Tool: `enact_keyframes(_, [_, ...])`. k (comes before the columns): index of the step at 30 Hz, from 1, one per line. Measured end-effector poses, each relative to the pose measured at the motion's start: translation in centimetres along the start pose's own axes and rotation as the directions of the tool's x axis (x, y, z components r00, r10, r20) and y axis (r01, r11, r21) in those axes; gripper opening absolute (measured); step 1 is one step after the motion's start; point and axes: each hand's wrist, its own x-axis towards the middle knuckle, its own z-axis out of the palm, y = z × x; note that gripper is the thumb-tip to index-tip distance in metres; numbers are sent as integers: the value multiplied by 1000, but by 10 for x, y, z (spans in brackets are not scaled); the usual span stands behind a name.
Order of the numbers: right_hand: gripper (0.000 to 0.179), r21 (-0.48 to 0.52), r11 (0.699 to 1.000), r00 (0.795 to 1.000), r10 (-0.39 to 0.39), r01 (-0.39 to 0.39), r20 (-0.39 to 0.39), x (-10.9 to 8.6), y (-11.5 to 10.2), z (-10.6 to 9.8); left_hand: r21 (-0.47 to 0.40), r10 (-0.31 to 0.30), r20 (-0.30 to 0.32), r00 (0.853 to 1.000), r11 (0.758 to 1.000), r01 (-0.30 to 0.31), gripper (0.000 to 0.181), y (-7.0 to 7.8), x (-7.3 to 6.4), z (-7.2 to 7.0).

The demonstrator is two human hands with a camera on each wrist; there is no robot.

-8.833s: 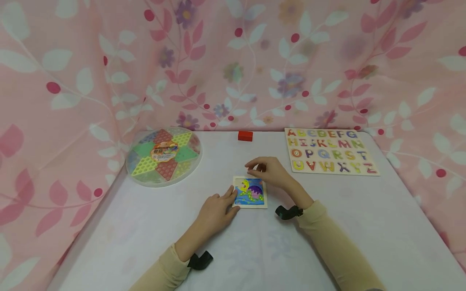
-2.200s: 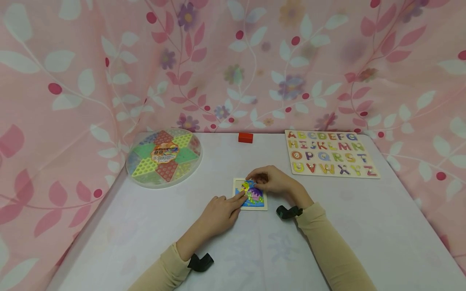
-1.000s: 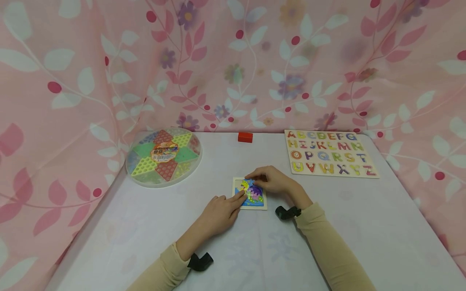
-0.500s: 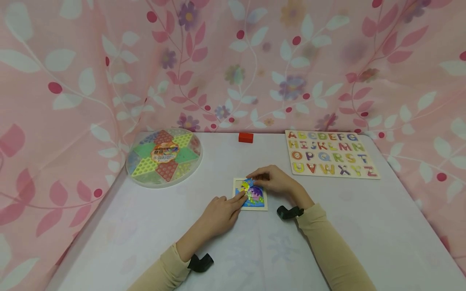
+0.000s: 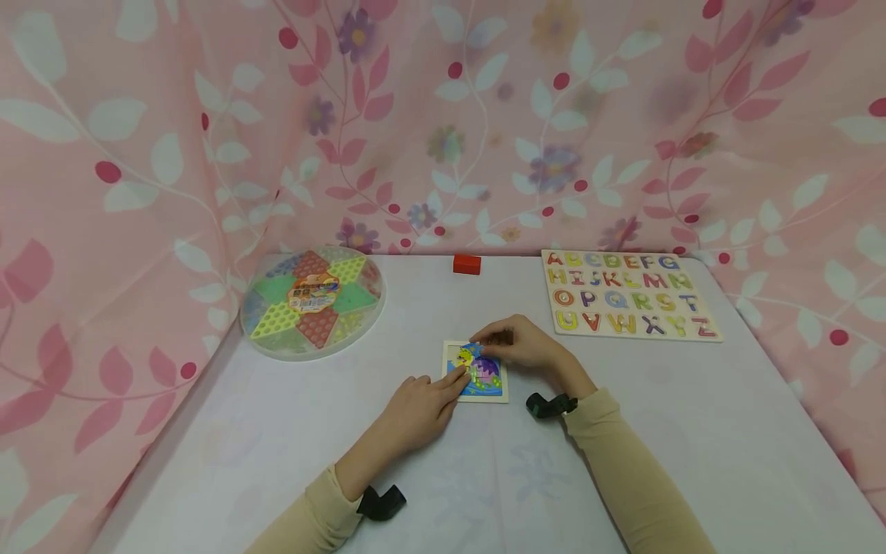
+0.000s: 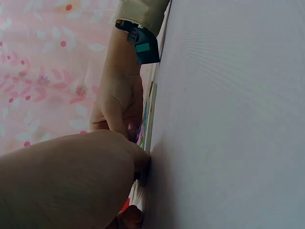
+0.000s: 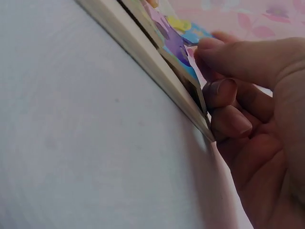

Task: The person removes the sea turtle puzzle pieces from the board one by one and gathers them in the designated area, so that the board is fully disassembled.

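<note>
A small framed jigsaw puzzle (image 5: 490, 398) with a cartoon turtle picture lies on the white table. Its pale backing shows in the upper left corner. My left hand (image 5: 415, 412) reaches in from the left, with extended fingers resting on the middle of the picture. At the top of the frame my right hand (image 5: 522, 342) pinches a blue puzzle piece (image 5: 473, 348) between thumb and index finger. In the right wrist view, pieces (image 7: 176, 45) stand raised and tilted above the wooden rim, by the right hand (image 7: 248, 95). The left wrist view shows the left hand (image 6: 81, 171) largely hiding the puzzle.
A round Chinese checkers board (image 5: 311, 304) lies at the back left. Behind the puzzle sits a red block (image 5: 467, 265). An alphabet puzzle board (image 5: 631, 295) is at the back right. A pink floral curtain (image 5: 443, 115) hangs along the far edge of the table.
Since the oldest frame, the left fingers have moved right onto the picture and the right hand has come down to pinch a piece. Pieces have shifted, baring the upper left corner. Little differs lately.
</note>
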Motion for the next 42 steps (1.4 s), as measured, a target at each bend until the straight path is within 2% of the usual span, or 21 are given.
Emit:
enact_keyframes(15, [19,-63,996,997,64,-66,-31,1,-2,2,-7,2,-16,1000,1000,-2,45,0,0,-1])
enact_keyframes(18, [15,-47,997,998,55,-55,-17,2,-2,1,-5,5,-21,1000,1000,-5,44,0,0,-2])
enact_keyframes(22, [6,27,999,1000,17,-17,19,1,0,0,2,5,-25,1000,1000,-5,44,0,-1,-2])
enact_keyframes(25, [9,50,999,1000,3,-4,18,1,1,0,3,3,-23,1000,1000,-3,44,0,0,-1])
enact_keyframes(30, [17,-10,1000,1000,12,-12,-17,2,0,3,-1,5,-25,1000,1000,-5,44,-1,-1,0])
enact_keyframes(36, [18,-49,999,998,8,-11,-66,4,-2,6,-4,5,-29,1000,1000,-5,44,-2,-1,1])
enact_keyframes(42, [18,-19,999,986,40,-44,-161,5,-3,10,-11,1,-6,1000,1000,-1,45,-1,-1,0])
